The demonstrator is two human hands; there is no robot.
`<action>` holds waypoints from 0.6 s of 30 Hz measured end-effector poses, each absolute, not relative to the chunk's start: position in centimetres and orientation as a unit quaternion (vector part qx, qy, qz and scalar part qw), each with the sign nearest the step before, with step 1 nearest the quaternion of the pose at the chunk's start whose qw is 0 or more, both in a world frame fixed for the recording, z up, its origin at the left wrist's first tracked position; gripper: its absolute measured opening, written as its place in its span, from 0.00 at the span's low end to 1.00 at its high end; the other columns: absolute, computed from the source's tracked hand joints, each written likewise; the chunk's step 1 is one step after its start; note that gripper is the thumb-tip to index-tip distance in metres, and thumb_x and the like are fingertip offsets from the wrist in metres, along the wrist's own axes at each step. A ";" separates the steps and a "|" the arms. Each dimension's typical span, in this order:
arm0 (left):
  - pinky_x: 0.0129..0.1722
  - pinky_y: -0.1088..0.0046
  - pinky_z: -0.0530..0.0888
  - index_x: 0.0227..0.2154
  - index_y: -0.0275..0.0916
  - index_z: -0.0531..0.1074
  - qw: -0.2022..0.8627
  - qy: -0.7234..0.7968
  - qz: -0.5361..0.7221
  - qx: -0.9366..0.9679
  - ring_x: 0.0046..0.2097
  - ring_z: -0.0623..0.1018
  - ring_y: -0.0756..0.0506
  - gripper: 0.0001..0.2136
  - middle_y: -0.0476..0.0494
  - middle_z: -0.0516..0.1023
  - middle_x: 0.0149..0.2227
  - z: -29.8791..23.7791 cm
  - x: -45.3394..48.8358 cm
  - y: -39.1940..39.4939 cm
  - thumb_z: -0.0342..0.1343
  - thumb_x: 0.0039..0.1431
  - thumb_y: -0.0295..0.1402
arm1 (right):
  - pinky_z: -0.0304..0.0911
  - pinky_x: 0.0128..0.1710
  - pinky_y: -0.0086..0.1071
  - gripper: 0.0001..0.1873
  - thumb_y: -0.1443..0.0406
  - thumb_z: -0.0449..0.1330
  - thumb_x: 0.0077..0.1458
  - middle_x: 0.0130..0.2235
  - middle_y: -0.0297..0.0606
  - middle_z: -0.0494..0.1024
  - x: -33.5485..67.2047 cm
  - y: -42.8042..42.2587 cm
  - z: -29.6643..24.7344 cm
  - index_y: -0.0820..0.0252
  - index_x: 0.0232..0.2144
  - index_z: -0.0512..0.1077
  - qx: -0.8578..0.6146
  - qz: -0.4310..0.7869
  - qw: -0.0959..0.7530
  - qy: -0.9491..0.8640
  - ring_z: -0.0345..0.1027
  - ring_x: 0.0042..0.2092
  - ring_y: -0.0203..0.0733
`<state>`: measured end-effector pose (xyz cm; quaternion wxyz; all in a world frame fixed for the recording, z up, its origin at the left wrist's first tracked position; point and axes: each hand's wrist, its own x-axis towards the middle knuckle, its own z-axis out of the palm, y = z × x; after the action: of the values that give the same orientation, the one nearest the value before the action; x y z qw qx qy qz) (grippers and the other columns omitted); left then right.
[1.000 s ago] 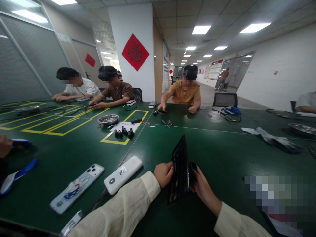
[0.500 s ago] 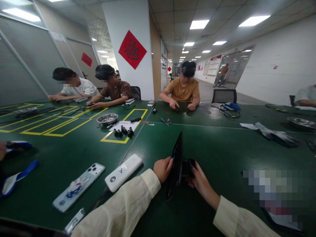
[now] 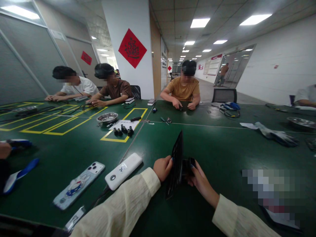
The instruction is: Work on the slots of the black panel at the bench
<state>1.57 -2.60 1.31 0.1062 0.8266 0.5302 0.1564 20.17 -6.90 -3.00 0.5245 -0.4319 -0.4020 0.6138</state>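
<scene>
A thin black flat panel (image 3: 176, 164) stands on edge between my hands above the green table, seen almost side-on. My left hand (image 3: 162, 168) grips its left side, with the thumb on the panel's face. On the panel's right side is a blocky black part (image 3: 187, 167), which looks like a mount. My right hand (image 3: 201, 182) is closed around this part, thumb on top; its other fingers are partly hidden. Left of my left arm lie a white power bank (image 3: 123, 171) with a dark cable and a phone (image 3: 79, 186) in a cartoon-print case.
Several black fittings (image 3: 123, 131) and a steel bowl (image 3: 107, 118) sit ahead to the left. A screwdriver (image 3: 164, 120) lies farther off. Gloves (image 3: 276, 134) lie at right. Co-workers sit around the green table (image 3: 209, 144); one person's hand (image 3: 5, 150) shows at far left.
My hands and the black panel hold almost the same position. Across the table, the person in the tan shirt has shifted a hand slightly.
</scene>
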 end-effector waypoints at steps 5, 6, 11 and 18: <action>0.27 0.75 0.60 0.27 0.39 0.67 0.135 0.521 0.162 0.827 0.30 0.73 0.48 0.25 0.46 0.73 0.26 1.5 1.5 -2.7 0.26 0.62 0.42 | 0.52 0.16 0.25 0.37 0.49 0.54 0.50 0.24 0.33 0.70 20.4 -6.7 -3.7 0.53 0.58 0.47 -0.422 0.628 0.525 -0.389 0.63 0.20 0.35; 0.28 0.75 0.60 0.27 0.39 0.67 0.142 0.517 0.164 0.828 0.30 0.73 0.48 0.25 0.46 0.73 0.26 1.6 1.5 -2.7 0.26 0.62 0.42 | 0.52 0.16 0.25 0.37 0.50 0.54 0.50 0.24 0.33 0.70 20.4 -6.6 -3.8 0.53 0.58 0.47 -0.420 0.632 0.526 -0.385 0.63 0.21 0.35; 0.27 0.75 0.60 0.27 0.39 0.67 0.141 0.486 0.151 0.849 0.30 0.72 0.48 0.22 0.46 0.73 0.25 1.4 1.4 -2.6 0.30 0.62 0.41 | 0.51 0.15 0.24 0.37 0.50 0.55 0.49 0.22 0.30 0.69 20.3 -6.6 -4.0 0.54 0.57 0.47 -0.410 0.638 0.539 -0.366 0.62 0.19 0.34; 0.28 0.75 0.60 0.27 0.39 0.66 0.137 0.487 0.158 0.848 0.30 0.72 0.48 0.21 0.46 0.72 0.25 1.0 1.3 -2.7 0.29 0.62 0.39 | 0.51 0.15 0.24 0.35 0.51 0.54 0.51 0.20 0.29 0.68 20.2 -6.6 -3.5 0.55 0.57 0.47 -0.407 0.637 0.540 -0.370 0.62 0.18 0.34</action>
<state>1.35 -2.74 1.03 0.1372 0.8478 0.4871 0.1584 20.18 -6.61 -3.52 0.5399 -0.4066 -0.3702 0.6373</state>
